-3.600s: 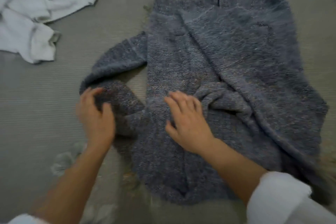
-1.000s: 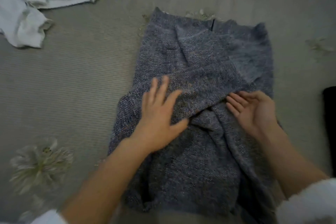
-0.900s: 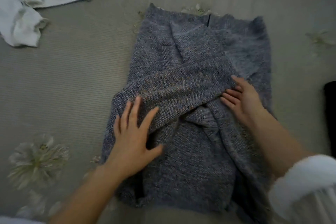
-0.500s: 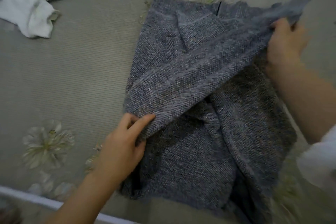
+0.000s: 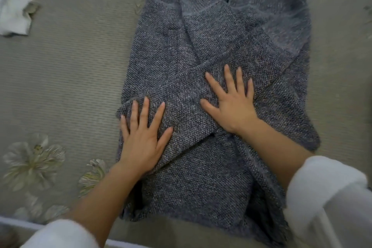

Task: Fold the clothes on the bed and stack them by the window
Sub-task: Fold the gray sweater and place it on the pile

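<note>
On the grey-green bedspread [image 5: 66, 70], head view: a grey knit sweater [image 5: 201, 177] lies flat at centre, both sleeves crossed over its body. Its upper sleeve [image 5: 267, 56] runs diagonally from the far right shoulder to the near left edge. The left hand [image 5: 143, 141] lies flat on that sleeve's end, fingers straight and spread, pressing down. The right hand [image 5: 231, 106] lies flat on the sleeve's middle, fingers likewise spread. Neither hand pinches cloth. A crumpled white garment [image 5: 14, 12] sits at the far left corner, well apart from the sweater. Window and stack: not in view.

Assessment: the fabric reads as a thick, loose knit. It looks soft and limp, fairly heavy for clothing, and neither slippery nor fragile. It would likely sag and unfold if lifted by one point. Recommended hold for the next fold: the two near-edge corners. To carry it, slide the palms under the bundle from both long sides, so the crossed sleeves are trapped inside.
</note>
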